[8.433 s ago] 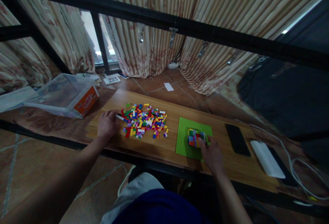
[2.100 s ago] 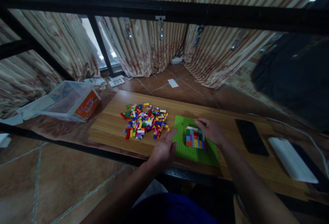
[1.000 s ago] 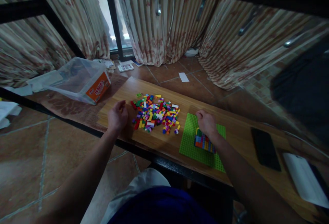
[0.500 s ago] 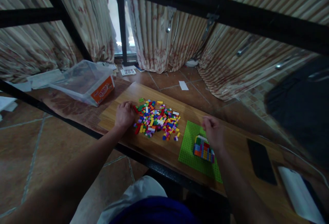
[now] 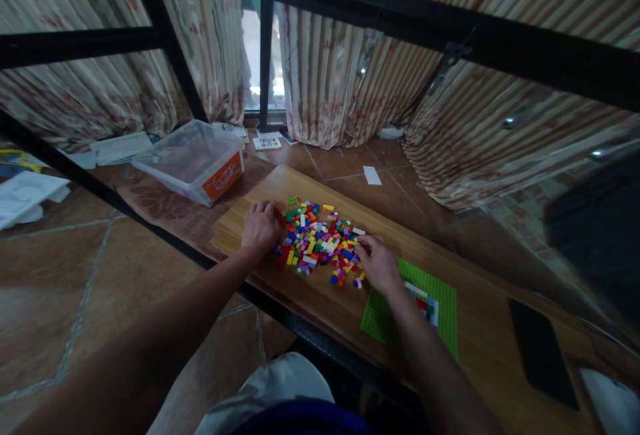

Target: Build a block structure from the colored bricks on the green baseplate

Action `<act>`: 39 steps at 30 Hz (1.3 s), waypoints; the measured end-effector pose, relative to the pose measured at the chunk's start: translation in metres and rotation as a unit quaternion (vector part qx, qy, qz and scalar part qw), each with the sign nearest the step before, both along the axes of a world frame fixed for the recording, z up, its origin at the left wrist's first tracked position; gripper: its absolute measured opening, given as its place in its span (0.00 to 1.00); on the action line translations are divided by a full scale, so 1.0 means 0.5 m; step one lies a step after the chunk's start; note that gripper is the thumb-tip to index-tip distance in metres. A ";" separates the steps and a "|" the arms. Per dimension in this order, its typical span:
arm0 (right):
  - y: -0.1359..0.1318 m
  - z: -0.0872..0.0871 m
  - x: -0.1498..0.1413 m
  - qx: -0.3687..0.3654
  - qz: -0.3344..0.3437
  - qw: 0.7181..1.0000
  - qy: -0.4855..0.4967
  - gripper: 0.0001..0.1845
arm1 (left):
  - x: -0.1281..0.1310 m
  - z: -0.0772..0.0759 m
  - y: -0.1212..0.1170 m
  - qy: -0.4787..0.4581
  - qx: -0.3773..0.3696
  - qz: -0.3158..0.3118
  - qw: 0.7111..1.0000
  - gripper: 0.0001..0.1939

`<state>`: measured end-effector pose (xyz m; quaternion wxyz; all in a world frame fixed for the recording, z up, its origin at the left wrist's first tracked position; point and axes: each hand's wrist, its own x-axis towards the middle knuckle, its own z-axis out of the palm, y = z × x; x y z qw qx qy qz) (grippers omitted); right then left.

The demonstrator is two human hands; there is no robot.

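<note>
A heap of small colourful toy bricks (image 5: 320, 238) is spread over the wooden table. At its left edge rests my left hand (image 5: 261, 227), fingers loosely bent and a red brick (image 5: 281, 218) right by their tips; I see nothing held in it. My right hand (image 5: 381, 265) reaches to the right edge of the heap, its thumb and fingers slightly apart among the outer bricks. Under my right forearm lies a green baseplate (image 5: 385, 312). On it sits a flat build of many-coloured bricks (image 5: 427, 305), partly covered by that forearm.
A clear plastic bin (image 5: 187, 165) with an orange label stands beyond the table's left end. A dark phone-like slab (image 5: 543, 352) lies on the table (image 5: 480, 335) at right. A dark metal bar (image 5: 310, 328) runs along the near edge. Pleated curtains (image 5: 320, 82) hang behind.
My right hand has moved left from above the brick build to the heap's right edge. My left hand stays beside the heap. The whole view has shifted slightly.
</note>
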<state>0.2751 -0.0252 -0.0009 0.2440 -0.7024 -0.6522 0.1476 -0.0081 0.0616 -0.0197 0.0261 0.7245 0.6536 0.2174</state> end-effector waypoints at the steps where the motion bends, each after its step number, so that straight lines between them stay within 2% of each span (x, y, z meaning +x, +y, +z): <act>1: 0.001 -0.001 -0.004 -0.004 -0.005 1.000 -0.001 0.14 | 0.000 0.000 0.000 0.000 -0.002 0.000 1.000 0.21; 7: -0.002 -0.005 -0.018 -0.006 -0.011 0.999 0.030 0.09 | -0.001 0.000 -0.001 -0.003 -0.009 -0.003 1.000 0.21; 11: -0.014 0.000 -0.017 -0.005 -0.025 0.998 0.059 0.11 | 0.000 0.001 -0.001 -0.006 -0.009 -0.002 1.000 0.20; 15: -0.039 0.011 -0.009 0.013 -0.068 0.987 0.143 0.15 | 0.000 0.003 -0.002 -0.007 -0.008 -0.003 1.000 0.20; 20: -0.105 0.018 -0.006 0.044 -0.100 0.969 0.220 0.20 | -0.001 0.005 -0.002 -0.006 -0.010 -0.003 1.000 0.20; 27: -0.246 0.013 -0.013 0.035 -0.139 0.965 0.218 0.18 | -0.006 -0.001 0.003 0.005 0.000 -0.009 1.000 0.20; 33: -0.338 0.014 0.071 0.049 -0.223 0.962 0.151 0.18 | -0.006 0.002 0.006 0.009 -0.004 -0.009 1.000 0.21; 36: -0.354 0.015 0.127 0.045 -0.265 0.957 0.109 0.21 | -0.005 0.006 0.006 0.010 -0.008 -0.017 1.000 0.21; 39: -0.347 0.013 0.170 0.053 -0.272 0.958 0.079 0.23 | -0.005 0.008 0.007 0.013 -0.004 -0.017 1.000 0.21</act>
